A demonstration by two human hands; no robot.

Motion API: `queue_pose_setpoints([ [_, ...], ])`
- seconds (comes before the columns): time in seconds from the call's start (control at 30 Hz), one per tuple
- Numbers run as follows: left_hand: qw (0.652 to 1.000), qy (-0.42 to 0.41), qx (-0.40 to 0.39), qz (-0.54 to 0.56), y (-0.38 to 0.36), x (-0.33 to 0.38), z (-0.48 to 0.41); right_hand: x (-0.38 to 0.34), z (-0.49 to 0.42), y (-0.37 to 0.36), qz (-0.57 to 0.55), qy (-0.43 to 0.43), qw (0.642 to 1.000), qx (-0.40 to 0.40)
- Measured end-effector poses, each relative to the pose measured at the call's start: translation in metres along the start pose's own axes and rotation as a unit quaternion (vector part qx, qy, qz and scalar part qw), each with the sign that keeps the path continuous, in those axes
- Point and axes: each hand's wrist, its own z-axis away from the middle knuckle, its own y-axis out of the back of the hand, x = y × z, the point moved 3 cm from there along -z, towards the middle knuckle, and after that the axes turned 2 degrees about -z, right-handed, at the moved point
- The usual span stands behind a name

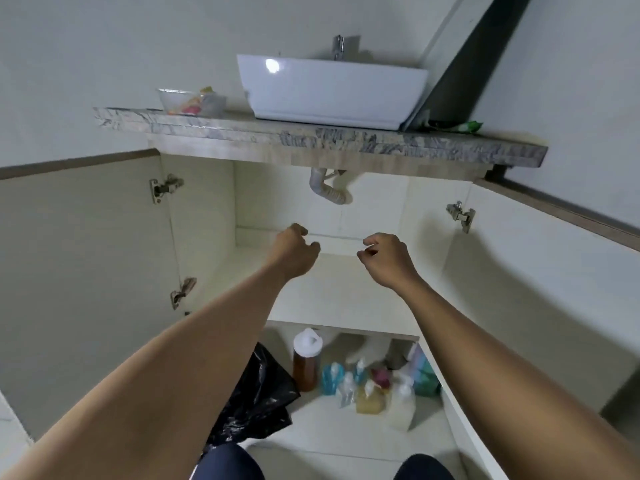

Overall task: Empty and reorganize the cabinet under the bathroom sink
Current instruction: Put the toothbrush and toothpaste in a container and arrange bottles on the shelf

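Note:
The cabinet (426, 258) under the sink stands with both doors swung wide, and its bare white shelf (339, 292) holds nothing. Both my arms reach into it. My left hand (294, 252) and my right hand (388, 259) hover above the shelf with fingers loosely curled, holding nothing. On the floor below the shelf stand a brown bottle with a white cap (306, 362) and several small bottles and pouches (374, 386). A crumpled black plastic bag (256, 396) lies left of them.
A white basin (332, 88) with a tap sits on the marbled counter (311, 135). A clear bowl of small items (188, 102) stands at its left, a green packet (467, 126) at its right. A grey drain pipe (327, 192) hangs inside the cabinet. My knees show at the bottom edge.

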Motion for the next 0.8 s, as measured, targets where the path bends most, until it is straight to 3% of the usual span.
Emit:
queue_pose_setpoints([
  [0.27,0.992,0.047,-0.118,-0.015,-0.109,-0.030,0.028,0.118,0.012,0.006,0.041,-0.095,0.995,-0.010],
  [0.37,0.988,0.074,-0.135,-0.028,-0.139,-0.044,0.025,0.148,0.011,-0.005,0.010,-0.113,0.993,-0.018],
  [0.53,0.975,0.126,-0.178,-0.039,-0.182,-0.081,0.019,0.204,0.011,-0.042,-0.004,-0.161,0.986,-0.050],
  [0.8,0.950,0.253,-0.182,-0.024,-0.224,-0.173,0.013,0.258,0.008,-0.142,0.027,-0.215,0.962,-0.168],
])
